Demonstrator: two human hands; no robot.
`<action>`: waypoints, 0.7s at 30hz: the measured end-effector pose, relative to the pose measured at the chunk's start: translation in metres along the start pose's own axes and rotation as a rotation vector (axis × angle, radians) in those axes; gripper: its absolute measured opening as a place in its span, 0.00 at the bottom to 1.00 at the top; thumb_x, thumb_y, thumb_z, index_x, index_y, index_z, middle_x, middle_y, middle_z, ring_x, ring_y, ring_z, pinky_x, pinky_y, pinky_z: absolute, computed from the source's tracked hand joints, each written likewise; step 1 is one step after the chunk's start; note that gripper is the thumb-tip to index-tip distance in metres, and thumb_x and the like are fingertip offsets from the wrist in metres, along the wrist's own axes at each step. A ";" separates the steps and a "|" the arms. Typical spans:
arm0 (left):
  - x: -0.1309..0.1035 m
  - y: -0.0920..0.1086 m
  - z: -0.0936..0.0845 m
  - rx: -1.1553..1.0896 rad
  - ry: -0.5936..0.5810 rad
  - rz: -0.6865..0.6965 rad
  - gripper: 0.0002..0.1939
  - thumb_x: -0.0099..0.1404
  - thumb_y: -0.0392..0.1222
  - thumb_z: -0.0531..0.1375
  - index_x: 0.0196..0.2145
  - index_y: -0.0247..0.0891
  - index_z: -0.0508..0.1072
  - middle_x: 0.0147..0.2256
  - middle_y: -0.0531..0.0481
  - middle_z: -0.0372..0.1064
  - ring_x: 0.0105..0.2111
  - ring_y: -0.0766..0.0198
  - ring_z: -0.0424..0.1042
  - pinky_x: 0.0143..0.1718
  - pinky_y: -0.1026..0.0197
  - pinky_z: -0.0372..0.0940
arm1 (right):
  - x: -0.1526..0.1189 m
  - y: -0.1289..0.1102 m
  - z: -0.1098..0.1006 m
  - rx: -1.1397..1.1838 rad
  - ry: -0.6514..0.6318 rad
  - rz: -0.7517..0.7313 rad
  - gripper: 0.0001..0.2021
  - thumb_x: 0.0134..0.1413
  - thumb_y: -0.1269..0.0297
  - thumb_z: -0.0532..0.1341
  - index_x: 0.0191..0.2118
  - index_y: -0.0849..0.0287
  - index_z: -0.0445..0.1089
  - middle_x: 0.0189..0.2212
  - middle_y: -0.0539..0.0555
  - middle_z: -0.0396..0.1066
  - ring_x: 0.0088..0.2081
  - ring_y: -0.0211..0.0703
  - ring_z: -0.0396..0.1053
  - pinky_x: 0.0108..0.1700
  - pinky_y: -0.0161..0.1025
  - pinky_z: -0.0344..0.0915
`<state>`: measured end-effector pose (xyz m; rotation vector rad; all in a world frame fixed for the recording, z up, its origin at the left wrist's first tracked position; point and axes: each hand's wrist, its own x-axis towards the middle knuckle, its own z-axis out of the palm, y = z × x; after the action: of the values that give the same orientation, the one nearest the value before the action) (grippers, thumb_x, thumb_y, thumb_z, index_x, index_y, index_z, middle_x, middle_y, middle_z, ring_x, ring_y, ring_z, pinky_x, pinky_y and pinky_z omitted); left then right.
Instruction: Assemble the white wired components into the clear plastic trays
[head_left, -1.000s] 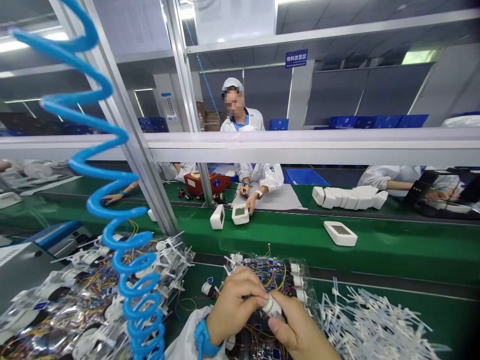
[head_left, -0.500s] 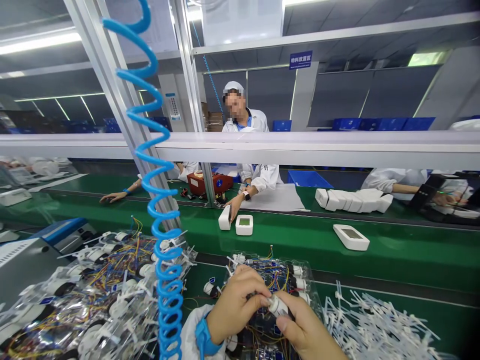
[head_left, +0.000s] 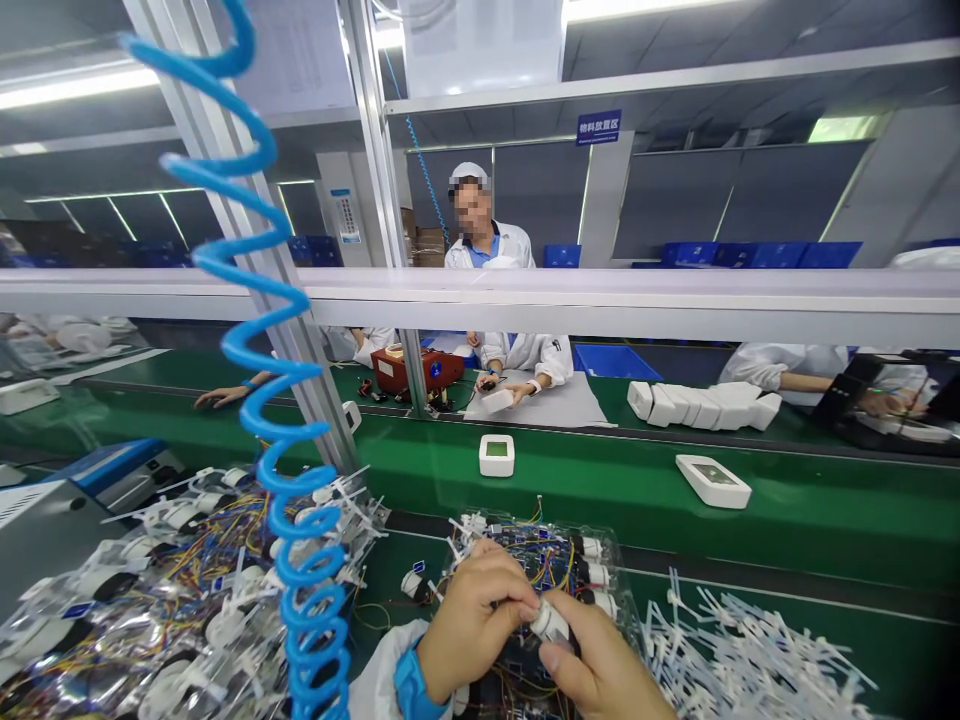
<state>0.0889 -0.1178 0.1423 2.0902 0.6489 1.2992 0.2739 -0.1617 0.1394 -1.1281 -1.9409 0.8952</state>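
Between my two hands is a small white cylindrical part (head_left: 550, 622) with a darker lower section. My left hand (head_left: 476, 618), with a blue band at the wrist, pinches its upper end. From the other side, my right hand (head_left: 604, 655) grips it between thumb and fingers. Directly under them lies a clear plastic tray (head_left: 626, 570) of similar white-capped parts with coloured wires and small blue boards. One loose white-and-black part (head_left: 415, 584) rests left of the tray. My fingers hide some of the held part.
A pile of white cable ties (head_left: 750, 650) lies at right, and a heap of wired parts (head_left: 172, 600) at left. A coiled blue hose (head_left: 281, 375) hangs before the metal post. White devices (head_left: 496, 456) sit on the green belt (head_left: 600, 470); a co-worker (head_left: 517, 355) works opposite.
The co-worker opposite has lifted a white device off the belt and drawn it back over the mat. Devices on the belt have shifted right. My hands keep their grip, nearly still.
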 end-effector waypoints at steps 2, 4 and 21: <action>0.001 0.000 0.000 0.006 -0.004 -0.006 0.11 0.70 0.45 0.60 0.31 0.39 0.78 0.29 0.48 0.76 0.32 0.62 0.73 0.43 0.55 0.60 | 0.000 -0.001 0.000 0.001 0.011 0.008 0.33 0.61 0.32 0.49 0.40 0.59 0.74 0.29 0.54 0.69 0.30 0.47 0.63 0.33 0.38 0.60; 0.002 0.002 -0.002 0.018 -0.015 -0.006 0.11 0.70 0.44 0.61 0.32 0.39 0.78 0.29 0.49 0.76 0.33 0.62 0.73 0.43 0.55 0.59 | 0.001 -0.001 0.000 0.010 0.018 0.006 0.33 0.62 0.32 0.49 0.41 0.59 0.73 0.29 0.54 0.70 0.30 0.48 0.64 0.33 0.38 0.60; 0.003 0.002 0.000 -0.024 -0.012 -0.020 0.13 0.70 0.47 0.60 0.31 0.39 0.77 0.29 0.48 0.74 0.33 0.62 0.70 0.42 0.56 0.59 | -0.001 0.004 -0.005 -0.028 -0.035 -0.021 0.35 0.61 0.30 0.48 0.44 0.58 0.74 0.29 0.55 0.73 0.30 0.49 0.67 0.33 0.38 0.62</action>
<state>0.0904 -0.1175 0.1452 2.0654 0.6441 1.2765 0.2805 -0.1602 0.1387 -1.1131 -1.9957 0.8852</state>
